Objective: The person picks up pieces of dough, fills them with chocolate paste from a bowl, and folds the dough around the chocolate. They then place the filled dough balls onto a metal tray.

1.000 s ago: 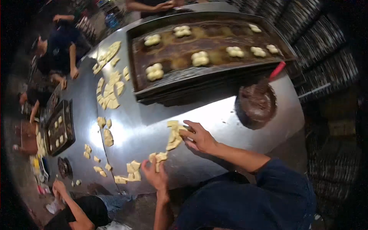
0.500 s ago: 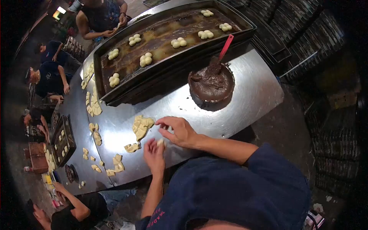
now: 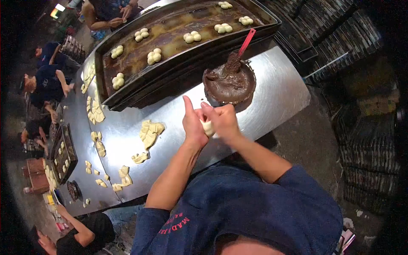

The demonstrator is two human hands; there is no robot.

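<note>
My left hand (image 3: 194,126) and my right hand (image 3: 225,122) meet in front of the bowl of dark brown paste (image 3: 229,87). Between them is a small pale piece of dough (image 3: 207,127), held in the left palm with its thumb pointing up. The right fingers press onto the same piece from the other side; their tips are partly hidden and slightly blurred. A red-handled spatula (image 3: 246,43) stands in the paste. Left of my hands, a cut sheet of dough pieces (image 3: 149,134) lies on the metal table, with a smaller clump of dough (image 3: 140,157) just below it.
A large dark baking tray (image 3: 191,49) with clustered dough balls stands along the table's far side. More dough pieces (image 3: 123,178) lie to the left, near a smaller tray (image 3: 63,153). Several people work around the table. Stacked trays (image 3: 369,148) line the right side.
Both hands have come together farther right, nearer the bowl, carrying a piece of dough away from the cut sheet. The right hand has closed in against the left. The view has shifted slightly.
</note>
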